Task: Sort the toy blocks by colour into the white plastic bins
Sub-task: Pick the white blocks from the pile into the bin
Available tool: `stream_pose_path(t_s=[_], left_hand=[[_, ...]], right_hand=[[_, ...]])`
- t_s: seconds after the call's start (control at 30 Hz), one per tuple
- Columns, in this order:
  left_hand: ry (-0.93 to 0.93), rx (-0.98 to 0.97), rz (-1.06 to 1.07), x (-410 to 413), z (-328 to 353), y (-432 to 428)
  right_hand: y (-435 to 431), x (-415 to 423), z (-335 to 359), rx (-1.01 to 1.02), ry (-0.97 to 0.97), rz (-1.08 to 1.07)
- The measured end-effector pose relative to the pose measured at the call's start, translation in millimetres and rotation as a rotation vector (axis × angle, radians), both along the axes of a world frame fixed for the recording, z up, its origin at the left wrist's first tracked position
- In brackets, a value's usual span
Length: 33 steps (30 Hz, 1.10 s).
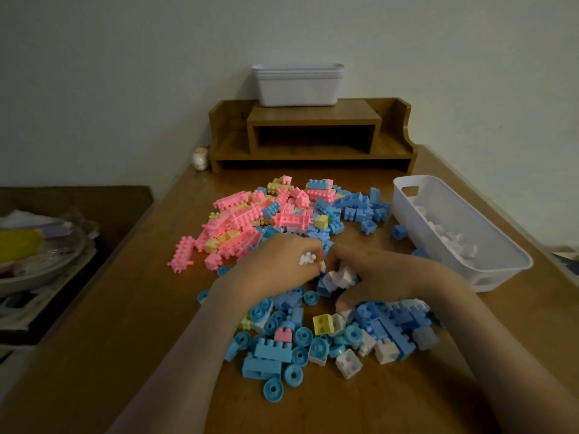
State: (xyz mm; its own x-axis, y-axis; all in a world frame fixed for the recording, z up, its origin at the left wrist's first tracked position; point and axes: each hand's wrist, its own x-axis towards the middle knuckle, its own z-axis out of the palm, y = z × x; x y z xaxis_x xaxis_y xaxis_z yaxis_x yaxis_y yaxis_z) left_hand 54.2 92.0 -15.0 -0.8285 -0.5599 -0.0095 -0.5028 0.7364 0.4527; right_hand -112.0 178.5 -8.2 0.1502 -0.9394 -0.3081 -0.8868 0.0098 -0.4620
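A heap of pink, yellow, blue and white toy blocks [282, 214] covers the middle of the wooden table [125, 308]. Both hands meet over its centre. My left hand [279, 264] is curled around small white blocks [308, 258]. My right hand [385, 277] grips several white blocks [341, 277] against its fingers. A white plastic bin [488, 270] lies to the right, holding white blocks [451, 239]. Blue blocks and blue wheels [282, 349] lie near the front edge, under my forearms.
A stack of empty white bins [297, 86] stands on a wooden desk shelf [313, 136] against the wall. A small pale jar [200, 158] sits left of the shelf. A low side table with plates and papers [40, 252] stands to the left.
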Motion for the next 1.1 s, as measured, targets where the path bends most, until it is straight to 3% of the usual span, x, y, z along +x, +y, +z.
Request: stream_pose_path(t_s=[0.3, 0.5, 0.57, 0.63, 0.7, 0.77, 0.97, 1.1], left_hand=[[0.065, -0.033, 0.094, -1, -5, -5], [0.159, 0.05, 0.165, 0, 4, -2], [0.265, 0.158, 0.2, -1, 8, 0], [0.371, 0.314, 0.26, -5, 10, 2], [0.352, 0.26, 0.335, -11, 8, 2], [0.312, 0.147, 0.375, -18, 8, 3], [0.247, 0.101, 0.252, -52, 33, 15], [0.251, 0.071, 0.174, -90, 46, 26]], right_hand=[[-7, -1, -11, -0.287, 0.039, -0.055], [-8, -6, -7, -0.458, -0.07, -0.203], [-6, -4, -3, -0.435, -0.25, -0.313], [-5, 0, 3, -0.329, -0.621, -0.457], [-6, 2, 10, -0.224, -0.857, -0.59], [-3, 2, 18, -0.206, -0.784, -0.653], [19, -33, 42, -0.422, -0.132, -0.757], [32, -78, 35, -0.514, 0.096, -0.821]])
